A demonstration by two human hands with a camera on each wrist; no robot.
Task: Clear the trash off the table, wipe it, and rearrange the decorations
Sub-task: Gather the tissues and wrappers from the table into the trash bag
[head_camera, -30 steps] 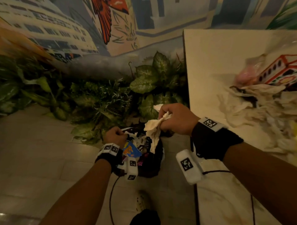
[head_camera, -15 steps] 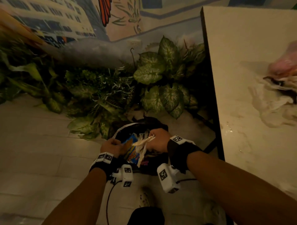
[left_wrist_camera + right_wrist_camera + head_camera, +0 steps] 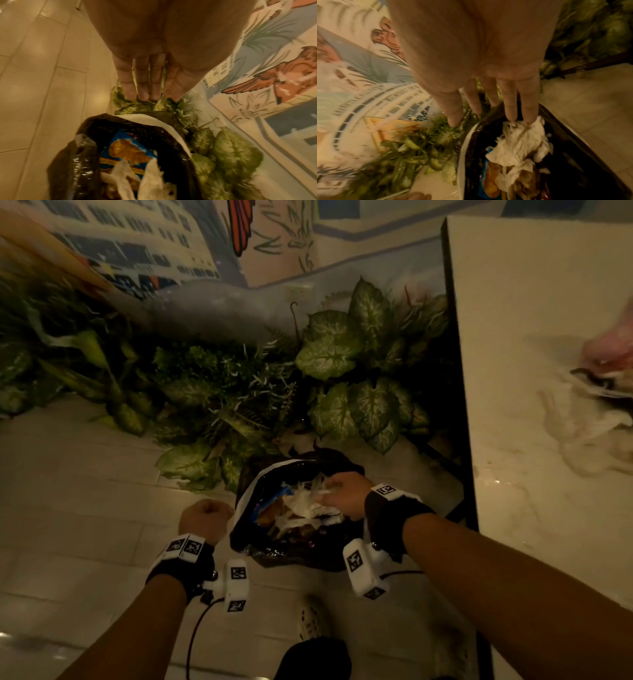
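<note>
A person's left hand (image 3: pixel 205 519) hangs above the pale tiled floor (image 3: pixel 75 508), just left of a black plastic trash bag (image 3: pixel 301 553); fingers extended in the wrist view, grasping nothing. The bag sits beside green leafy plants (image 3: pixel 335 354), holding a blue snack wrapper (image 3: pixel 126 150) and crumpled white tissue paper (image 3: pixel 520 143). The right hand (image 3: pixel 342 496), fingers straight, touches the tissue with its fingertips (image 3: pixel 511 117). At right, more crumpled trash (image 3: pixel 596 405) lies on the white marble-look table (image 3: pixel 534 302).
</note>
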